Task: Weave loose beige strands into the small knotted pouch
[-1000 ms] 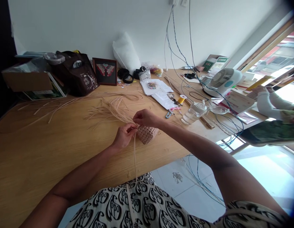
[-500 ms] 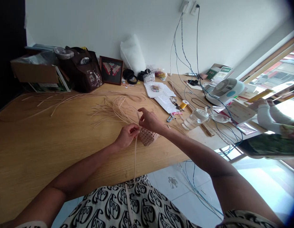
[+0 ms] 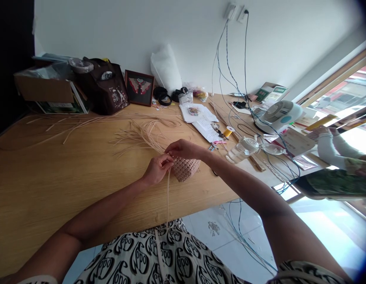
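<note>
A small beige-pink woven basket lies tilted on the table, its knotted wall facing me. Long loose weaving strands fan out from its far left edge. My left hand is closed in a pinch at the basket's left rim, on a weaving strand that hangs down over the table edge toward my lap. Over the top of the basket, my right hand has its fingertips pinched together among the strands, close to the left fingertips. The exact strand in the right fingers is partly hidden.
More long strands lie along the table's back left, before a brown bag and a cardboard box. At right are papers, a yellow spool, a clear bottle, a fan, cables and another person's arms.
My right hand has turned down and left, its raised fingers now pinched together at the strands near the rim. The left hand stays in place. More of the basket shows.
</note>
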Available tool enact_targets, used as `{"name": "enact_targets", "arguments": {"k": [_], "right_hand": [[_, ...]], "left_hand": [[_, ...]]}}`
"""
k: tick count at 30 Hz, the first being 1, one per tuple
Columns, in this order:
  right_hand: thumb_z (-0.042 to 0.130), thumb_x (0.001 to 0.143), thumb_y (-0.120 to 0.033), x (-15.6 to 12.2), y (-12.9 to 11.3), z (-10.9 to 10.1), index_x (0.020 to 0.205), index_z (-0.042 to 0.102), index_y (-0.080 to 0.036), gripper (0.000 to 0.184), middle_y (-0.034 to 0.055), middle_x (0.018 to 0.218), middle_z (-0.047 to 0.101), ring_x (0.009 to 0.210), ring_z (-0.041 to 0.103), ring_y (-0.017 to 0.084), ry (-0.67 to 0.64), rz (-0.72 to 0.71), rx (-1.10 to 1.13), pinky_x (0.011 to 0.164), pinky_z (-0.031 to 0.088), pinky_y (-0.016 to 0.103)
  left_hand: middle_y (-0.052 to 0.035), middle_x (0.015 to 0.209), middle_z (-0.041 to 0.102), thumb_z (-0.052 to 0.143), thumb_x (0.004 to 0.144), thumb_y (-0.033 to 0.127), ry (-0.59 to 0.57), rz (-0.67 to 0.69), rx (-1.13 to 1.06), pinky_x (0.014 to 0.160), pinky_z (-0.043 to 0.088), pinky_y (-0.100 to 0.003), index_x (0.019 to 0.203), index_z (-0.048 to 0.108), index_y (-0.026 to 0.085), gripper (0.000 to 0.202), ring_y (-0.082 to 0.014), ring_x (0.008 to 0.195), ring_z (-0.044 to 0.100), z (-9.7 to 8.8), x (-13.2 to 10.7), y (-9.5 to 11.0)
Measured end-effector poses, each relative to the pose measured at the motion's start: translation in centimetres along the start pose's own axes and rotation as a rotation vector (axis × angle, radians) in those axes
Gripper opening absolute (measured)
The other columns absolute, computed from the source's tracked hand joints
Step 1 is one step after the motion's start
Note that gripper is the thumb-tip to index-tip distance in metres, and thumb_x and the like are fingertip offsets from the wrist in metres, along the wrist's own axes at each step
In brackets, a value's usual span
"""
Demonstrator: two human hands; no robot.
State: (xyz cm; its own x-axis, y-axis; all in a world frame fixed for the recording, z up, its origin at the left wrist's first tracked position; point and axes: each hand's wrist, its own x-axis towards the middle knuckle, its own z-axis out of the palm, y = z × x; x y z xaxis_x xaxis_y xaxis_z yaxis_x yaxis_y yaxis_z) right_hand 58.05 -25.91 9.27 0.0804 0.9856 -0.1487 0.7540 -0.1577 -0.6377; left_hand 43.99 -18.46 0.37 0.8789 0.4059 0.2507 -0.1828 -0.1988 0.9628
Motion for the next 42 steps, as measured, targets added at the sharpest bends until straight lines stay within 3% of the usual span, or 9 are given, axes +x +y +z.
{"name": "enact_targets", "arguments": {"k": [7,14,19,23,27,30,32,37,42], "right_hand": [[0.057,0.071,-0.022,0.1,0.9,0.3,0.077,0.060,-0.013,0.010,-0.0026,0.061,0.057,0.055,0.047,0.007,0.028,0.096,0.258,0.051,0.034,0.020],[0.061,0.071,-0.034,-0.4,1.8,1.9,0.074,0.051,-0.016,0.021,-0.0041,0.057,0.050,0.050,0.042,0.007,0.288,0.107,0.570,0.048,0.033,0.020],[0.060,0.073,-0.029,-0.8,1.7,2.7,0.075,0.057,-0.014,0.015,-0.0010,0.066,0.053,0.059,0.045,0.008,0.430,-0.039,0.338,0.053,0.036,0.020],[0.061,0.071,-0.021,0.2,0.6,2.3,0.074,0.062,-0.014,0.008,0.0031,0.081,0.056,0.071,0.048,0.010,0.424,-0.141,0.076,0.058,0.038,0.020],[0.061,0.068,-0.014,2.2,-0.1,1.5,0.073,0.063,-0.013,0.006,0.0003,0.065,0.056,0.057,0.046,0.008,0.235,0.107,0.153,0.051,0.035,0.020],[0.058,0.066,-0.008,3.2,0.2,1.1,0.096,0.062,-0.015,0.031,-0.0052,0.052,0.051,0.045,0.040,0.006,0.158,0.330,0.414,0.044,0.030,0.019],[0.056,0.066,-0.005,3.3,0.7,1.1,0.108,0.058,-0.017,0.043,-0.0081,0.046,0.045,0.040,0.037,0.006,0.150,0.371,0.480,0.043,0.028,0.019],[0.048,0.072,-0.007,2.3,1.8,1.0,0.085,0.069,-0.011,0.024,-0.0017,0.052,0.054,0.045,0.041,0.007,0.118,0.251,0.154,0.048,0.031,0.021],[0.054,0.078,-0.015,0.4,1.8,0.6,0.084,0.070,-0.012,0.018,0.0037,0.073,0.064,0.061,0.051,0.010,0.206,0.022,-0.276,0.058,0.035,0.022]], "left_hand": [[0.0051,0.052,0.046,0.055,0.078,0.026,-0.026,-0.025,-0.049,0.049,0.033,-0.021,0.079,0.056,0.016,0.011,-0.0079,0.048,0.042,-0.1,0.1,-0.1],[0.0051,0.058,0.050,0.062,0.071,0.027,-0.017,-0.173,-0.201,0.047,0.033,-0.020,0.075,0.053,0.015,0.016,-0.0055,0.046,0.043,-0.7,1.4,-0.2],[0.0051,0.054,0.050,0.071,0.063,0.033,0.025,-0.282,-0.317,0.044,0.029,-0.020,0.070,0.055,0.013,0.027,-0.0042,0.044,0.041,-1.2,2.0,-0.3],[0.0060,0.051,0.048,0.070,0.062,0.028,0.015,-0.242,-0.293,0.045,0.028,-0.020,0.070,0.058,0.012,0.022,-0.0039,0.044,0.039,-1.2,2.0,0.0],[0.0059,0.049,0.047,0.068,0.063,0.022,0.040,-0.205,-0.226,0.046,0.030,-0.020,0.066,0.059,0.012,0.014,-0.0050,0.045,0.040,-1.0,1.7,0.3],[0.0048,0.051,0.049,0.068,0.062,0.020,0.036,-0.192,-0.249,0.047,0.031,-0.021,0.066,0.060,0.012,0.011,-0.0052,0.046,0.041,-0.9,1.7,0.3],[0.0043,0.053,0.050,0.067,0.062,0.019,0.040,-0.178,-0.266,0.048,0.033,-0.021,0.066,0.060,0.012,0.010,-0.0051,0.046,0.042,-0.9,1.7,0.3],[0.0048,0.053,0.051,0.070,0.060,0.020,0.086,-0.216,-0.335,0.047,0.033,-0.020,0.065,0.059,0.013,0.014,-0.0045,0.045,0.043,-0.9,1.8,0.0],[0.0049,0.054,0.054,0.074,0.059,0.022,0.139,-0.235,-0.403,0.047,0.034,-0.020,0.078,0.057,0.013,0.027,-0.0048,0.044,0.044,-1.0,1.9,-0.1]]}}
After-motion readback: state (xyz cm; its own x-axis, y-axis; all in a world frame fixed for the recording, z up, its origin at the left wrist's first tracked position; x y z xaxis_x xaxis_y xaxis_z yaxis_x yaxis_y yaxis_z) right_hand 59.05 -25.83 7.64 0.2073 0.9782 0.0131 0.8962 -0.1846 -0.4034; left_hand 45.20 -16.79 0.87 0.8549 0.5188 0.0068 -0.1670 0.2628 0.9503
